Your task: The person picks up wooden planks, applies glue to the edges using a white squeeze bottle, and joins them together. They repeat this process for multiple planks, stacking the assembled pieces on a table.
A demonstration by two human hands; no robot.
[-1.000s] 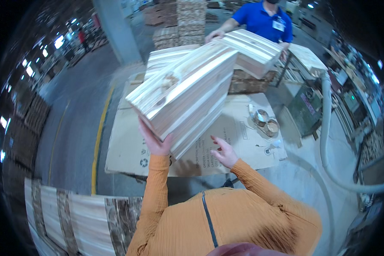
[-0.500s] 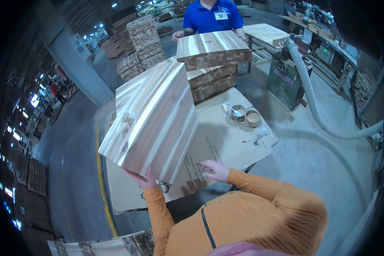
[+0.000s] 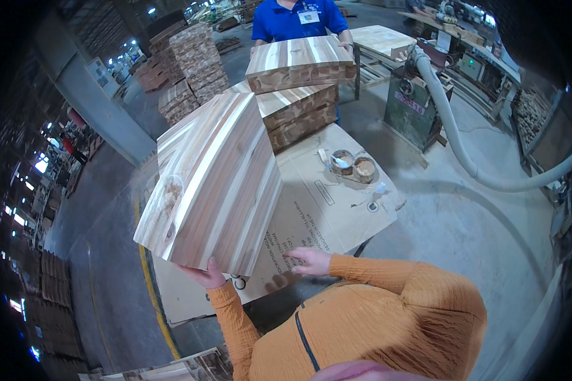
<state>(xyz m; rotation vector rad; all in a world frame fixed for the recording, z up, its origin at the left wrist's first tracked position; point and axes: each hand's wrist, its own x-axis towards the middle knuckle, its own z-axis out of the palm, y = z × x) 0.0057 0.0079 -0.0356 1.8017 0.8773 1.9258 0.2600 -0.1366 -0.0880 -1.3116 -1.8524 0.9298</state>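
Observation:
A thick laminated wood block (image 3: 225, 184) with pale and brown stripes stands tilted over a cardboard-covered work surface (image 3: 314, 216). My left hand (image 3: 203, 274) grips its lower edge, thumb on the near face and fingers beneath. My right hand (image 3: 310, 260) is a little to the right of the block, above the cardboard. Its fingers are stretched out, holding nothing. How the block's far side is supported is hidden.
Across from me a person in a blue shirt (image 3: 279, 22) has hands at another block (image 3: 302, 57), above stacked blocks (image 3: 305, 117). Two small round containers (image 3: 363, 167) of brown filler sit on the cardboard. A grey hose (image 3: 454, 136) and green machine (image 3: 413, 108) stand right.
The block's near left corner has come down slightly toward me, still in my left hand. My right hand shifts a little left. The whole view has turned slightly.

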